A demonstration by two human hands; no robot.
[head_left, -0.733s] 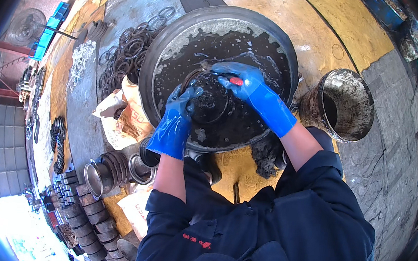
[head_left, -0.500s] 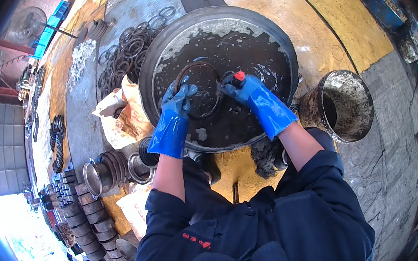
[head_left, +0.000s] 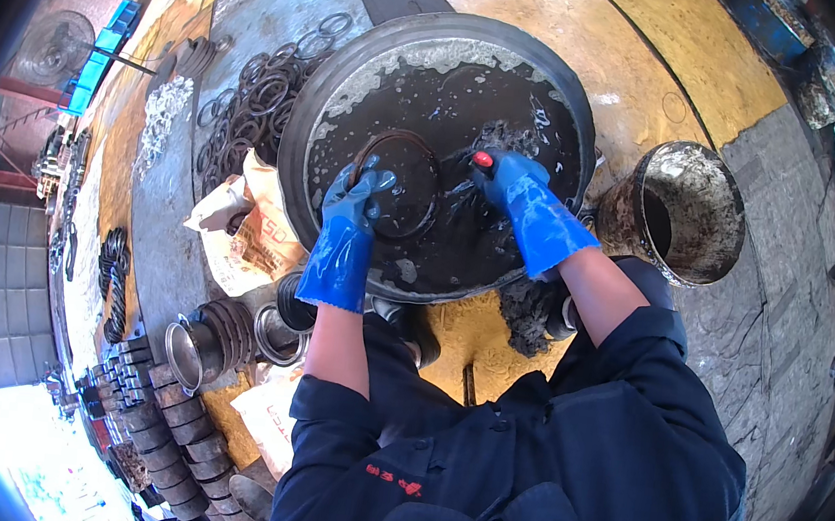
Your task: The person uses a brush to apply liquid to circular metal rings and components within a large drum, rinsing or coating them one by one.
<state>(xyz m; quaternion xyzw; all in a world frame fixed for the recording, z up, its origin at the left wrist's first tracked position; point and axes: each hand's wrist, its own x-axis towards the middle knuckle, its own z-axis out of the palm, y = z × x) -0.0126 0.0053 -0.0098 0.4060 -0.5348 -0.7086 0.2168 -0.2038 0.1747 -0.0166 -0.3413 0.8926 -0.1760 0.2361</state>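
Note:
A wide round black tub (head_left: 440,28) of dark, murky liquid stands in front of me. My left hand (head_left: 356,194), in a blue rubber glove, grips a thin dark metal ring (head_left: 404,135) by its left side. The ring's lower part dips into the liquid. In the tub's right half, my blue-gloved right hand (head_left: 514,181) is closed round a tool with a red-ended handle (head_left: 484,158). That tool's working end is hidden. Liquid ripples and splashes beside the right hand, which is apart from the ring.
Many dark rings (head_left: 263,95) are heaped left of the tub, near a torn paper sack (head_left: 260,230). Stacked metal rings (head_left: 214,341) lie at lower left. A dirty open bucket (head_left: 708,218) stands on the right, and dark sludge (head_left: 524,321) lies by my foot.
My right hand with the red-ended tool has moved right and slightly nearer me, away from the ring. The liquid is more stirred there. The left hand and ring have barely moved.

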